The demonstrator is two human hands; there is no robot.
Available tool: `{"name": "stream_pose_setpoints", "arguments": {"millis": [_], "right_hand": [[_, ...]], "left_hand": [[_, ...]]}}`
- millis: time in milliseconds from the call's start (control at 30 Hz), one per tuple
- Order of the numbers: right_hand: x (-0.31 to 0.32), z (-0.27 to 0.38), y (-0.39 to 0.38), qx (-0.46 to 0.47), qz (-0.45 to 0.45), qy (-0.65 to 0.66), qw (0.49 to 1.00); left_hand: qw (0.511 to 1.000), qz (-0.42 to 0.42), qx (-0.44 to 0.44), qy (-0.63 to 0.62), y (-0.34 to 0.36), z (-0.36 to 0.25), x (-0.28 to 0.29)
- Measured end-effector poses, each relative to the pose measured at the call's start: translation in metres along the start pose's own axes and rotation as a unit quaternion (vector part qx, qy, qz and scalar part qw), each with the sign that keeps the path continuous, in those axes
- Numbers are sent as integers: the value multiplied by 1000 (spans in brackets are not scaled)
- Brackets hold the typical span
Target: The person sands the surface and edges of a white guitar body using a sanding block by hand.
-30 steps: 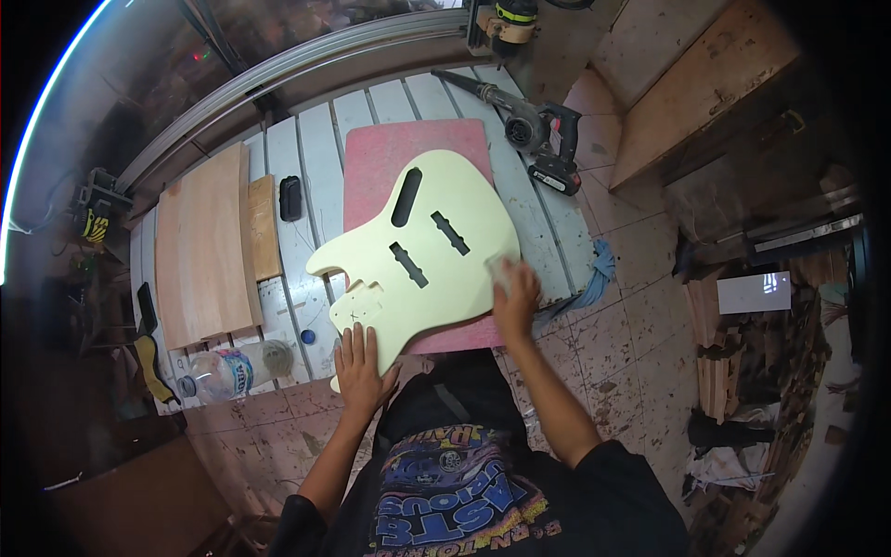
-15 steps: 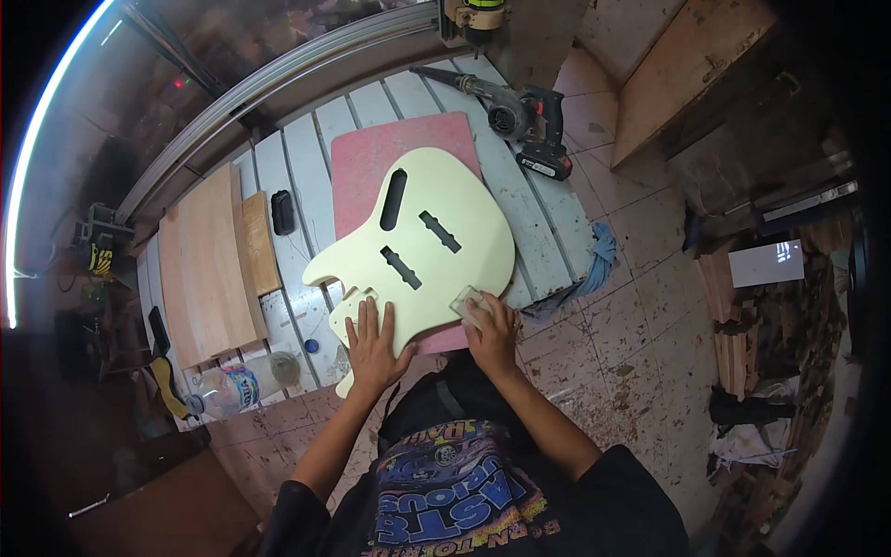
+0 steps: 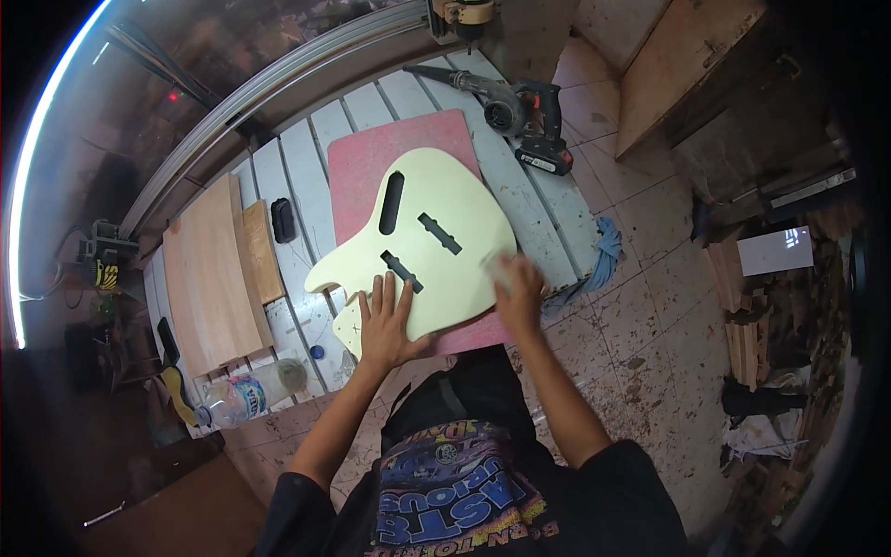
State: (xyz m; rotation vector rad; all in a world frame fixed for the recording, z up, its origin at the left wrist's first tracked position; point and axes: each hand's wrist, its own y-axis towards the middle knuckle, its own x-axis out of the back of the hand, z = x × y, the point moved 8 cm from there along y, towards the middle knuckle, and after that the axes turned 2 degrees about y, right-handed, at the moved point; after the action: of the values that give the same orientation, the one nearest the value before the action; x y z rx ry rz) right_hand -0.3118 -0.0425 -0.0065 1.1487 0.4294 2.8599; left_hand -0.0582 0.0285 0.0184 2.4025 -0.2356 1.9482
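Head view: the cream guitar body (image 3: 447, 280) lies on a pink mat (image 3: 357, 172) on the table (image 3: 543, 243). The left hand (image 3: 386, 325) steadies it, fingers spread; the right hand (image 3: 521, 291) grips a blurred pale block (image 3: 497, 269). Light, even strokes would likely serve best.

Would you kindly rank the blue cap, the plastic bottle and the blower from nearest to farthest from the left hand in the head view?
1. Blue cap: just left of the left hand.
2. Plastic bottle: farther left, lower down.
3. Blower: far off, upper right.
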Motion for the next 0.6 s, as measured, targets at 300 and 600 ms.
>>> {"name": "stream_pose_setpoints", "arguments": {"millis": [300,600], "right_hand": [[-3,29,-35,24,-11,-20,999],[-1,7,7,-6,-58,-14,998]], "left_hand": [[998,-51,29,-27,38,35,10],[995,-97,35,-2,54,36,11]]}}
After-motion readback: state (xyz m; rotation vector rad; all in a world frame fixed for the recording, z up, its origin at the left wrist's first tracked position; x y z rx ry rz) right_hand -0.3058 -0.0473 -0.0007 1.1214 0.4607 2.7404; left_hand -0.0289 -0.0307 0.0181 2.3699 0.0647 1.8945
